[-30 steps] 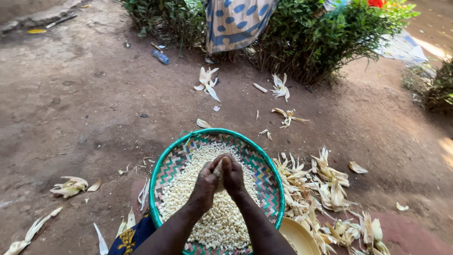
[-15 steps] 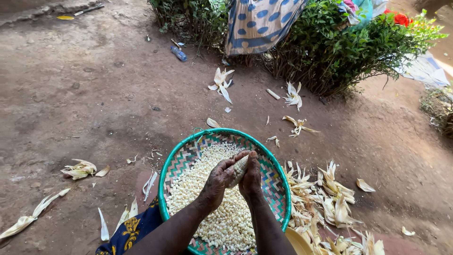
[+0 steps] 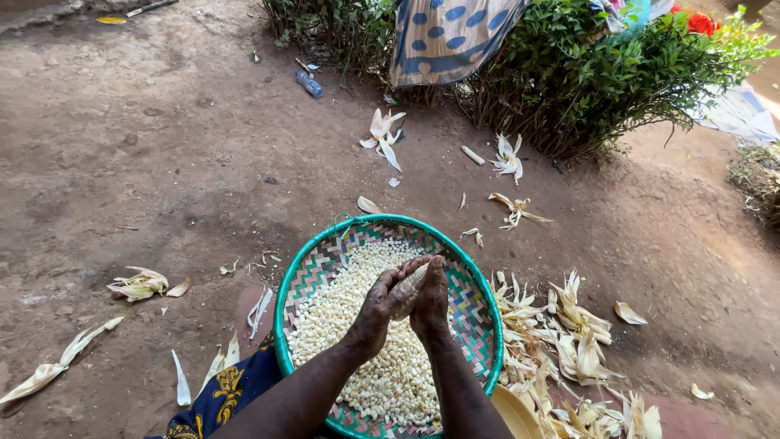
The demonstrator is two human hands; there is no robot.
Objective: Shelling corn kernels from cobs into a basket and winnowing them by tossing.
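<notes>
Both hands sit low centre of the frame over a round woven basket (image 3: 475, 284) with a green rim, half filled with loose pale maize kernels (image 3: 382, 358). The left hand (image 3: 382, 305) is curled around a maize cob (image 3: 409, 286), fingers wrapped over its upper side; the right hand (image 3: 431, 301) presses on the cob from the right with fingers closed against it, thumb side up. The cob is held between the two palms just above the kernel pile, mostly hidden, only a pale strip showing. To the right of the basket, lower right of the frame, lies a heap of dry husks (image 3: 569, 341), touching the basket edge. More husks (image 3: 140, 284) are scattered at left on the bare dirt ground (image 3: 162, 162). At the bottom edge, a blue patterned cloth (image 3: 223, 394) sits under the basket. Upper right has green bushes (image 3: 601, 73) with a blue spotted cloth (image 3: 451, 36) draped over them; a small blue bottle (image 3: 309, 84) lies upper centre-left.
</notes>
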